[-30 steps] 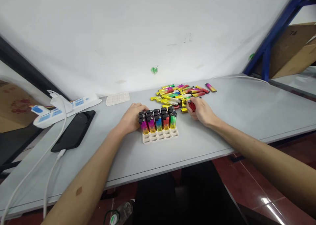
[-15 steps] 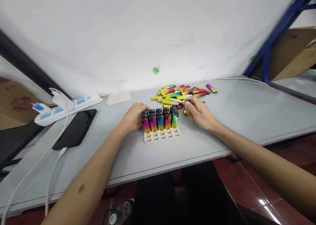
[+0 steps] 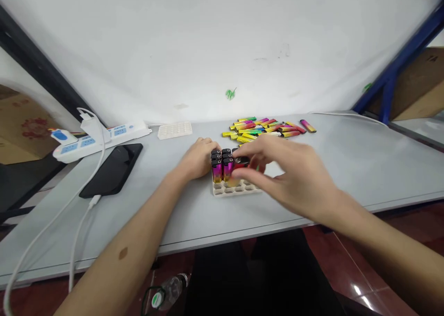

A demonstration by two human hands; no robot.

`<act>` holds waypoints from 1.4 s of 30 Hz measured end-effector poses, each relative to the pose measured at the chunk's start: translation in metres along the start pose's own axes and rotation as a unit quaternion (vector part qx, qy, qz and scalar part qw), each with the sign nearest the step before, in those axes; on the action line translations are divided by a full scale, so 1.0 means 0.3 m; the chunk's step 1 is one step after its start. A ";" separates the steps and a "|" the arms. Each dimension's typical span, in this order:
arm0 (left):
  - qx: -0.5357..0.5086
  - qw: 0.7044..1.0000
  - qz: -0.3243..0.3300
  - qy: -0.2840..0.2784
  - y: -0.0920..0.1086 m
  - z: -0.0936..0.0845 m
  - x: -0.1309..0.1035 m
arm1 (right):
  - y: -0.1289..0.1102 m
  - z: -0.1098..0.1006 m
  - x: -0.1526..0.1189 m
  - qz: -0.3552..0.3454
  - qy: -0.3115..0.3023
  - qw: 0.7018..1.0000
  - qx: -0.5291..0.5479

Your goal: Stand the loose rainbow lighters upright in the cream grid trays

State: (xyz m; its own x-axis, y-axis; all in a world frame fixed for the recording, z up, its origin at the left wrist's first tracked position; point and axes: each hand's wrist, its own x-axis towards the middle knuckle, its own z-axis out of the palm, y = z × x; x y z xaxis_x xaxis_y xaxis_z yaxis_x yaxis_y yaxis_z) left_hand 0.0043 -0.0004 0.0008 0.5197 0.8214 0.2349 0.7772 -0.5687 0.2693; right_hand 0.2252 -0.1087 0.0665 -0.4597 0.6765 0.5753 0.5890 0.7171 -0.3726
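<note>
Upright lighters with black tops stand in rows in a white tray on the grey table. Against the left side of these lighters rests my left hand, its fingers curled and their tips hidden behind the rows. My right hand is over the right part of the tray, thumb and fingers closed round a red lighter with a black top, slightly blurred. This hand hides the lighters on the right. Behind it lies a loose pile of colourful lighters.
A second white tray lies near the wall. At the left are a power strip, a black phone and white cables. A plastic bottle is below the table edge.
My right hand has moved left and nearer, from the pile's front edge to over the tray, with a lighter in it. My left hand stays beside the rows. The view has shifted slightly.
</note>
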 end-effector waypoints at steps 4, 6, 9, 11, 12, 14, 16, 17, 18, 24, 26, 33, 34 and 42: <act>0.017 1.000 -0.009 -0.016 0.012 -0.008 -0.002 | -0.015 0.120 0.019 -0.030 -0.056 0.995 -0.076; 0.023 0.999 -0.009 -0.023 0.016 -0.011 -0.003 | -0.014 0.148 0.023 -0.030 -0.065 0.991 -0.116; 0.030 0.999 -0.006 -0.020 0.016 -0.011 -0.003 | -0.012 0.149 0.025 -0.035 -0.068 0.985 -0.153; 0.030 0.999 -0.006 -0.014 0.014 -0.008 -0.002 | -0.012 0.140 0.024 -0.046 -0.074 0.982 -0.168; 0.030 0.999 -0.006 -0.014 0.012 -0.006 -0.002 | -0.012 0.137 0.023 -0.051 -0.073 0.980 -0.175; 0.031 0.999 -0.003 -0.020 0.009 -0.003 -0.001 | -0.014 0.134 0.021 -0.058 -0.062 0.979 -0.188; 0.026 0.999 -0.002 -0.019 0.006 -0.003 -0.001 | -0.014 0.133 0.018 -0.056 -0.043 0.978 -0.196; 0.020 1.000 -0.001 -0.016 0.006 -0.004 -0.002 | -0.013 0.130 0.017 -0.052 -0.031 0.978 -0.197; 0.013 1.000 0.002 -0.013 0.005 -0.005 -0.003 | -0.010 0.124 0.014 -0.047 -0.019 0.979 -0.196; 0.013 1.000 0.002 -0.016 0.003 -0.009 -0.003 | 0.116 0.030 -0.030 0.023 0.039 0.979 -0.200; 0.017 1.000 -0.001 -0.020 0.002 -0.008 -0.001 | 0.205 -0.013 -0.060 0.077 0.033 0.971 -0.224; 0.014 1.000 0.007 -0.021 -0.006 -0.008 0.004 | 0.483 -0.100 -0.189 0.183 -0.098 0.953 -0.222; 0.014 1.000 0.010 -0.022 -0.006 -0.010 0.004 | 0.502 -0.102 -0.204 0.182 -0.106 0.955 -0.211; 0.019 0.999 -0.007 -0.027 0.004 -0.018 0.005 | 0.553 -0.126 -0.231 0.199 -0.115 0.958 -0.172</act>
State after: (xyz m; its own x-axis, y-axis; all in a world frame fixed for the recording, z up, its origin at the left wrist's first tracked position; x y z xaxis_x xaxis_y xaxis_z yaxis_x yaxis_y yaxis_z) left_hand 0.0041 -0.0001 0.0064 0.5257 0.8312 0.1811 0.7971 -0.5557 0.2364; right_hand 0.3800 -0.0428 -0.0077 -0.2644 0.9323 0.2469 0.9141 0.3239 -0.2438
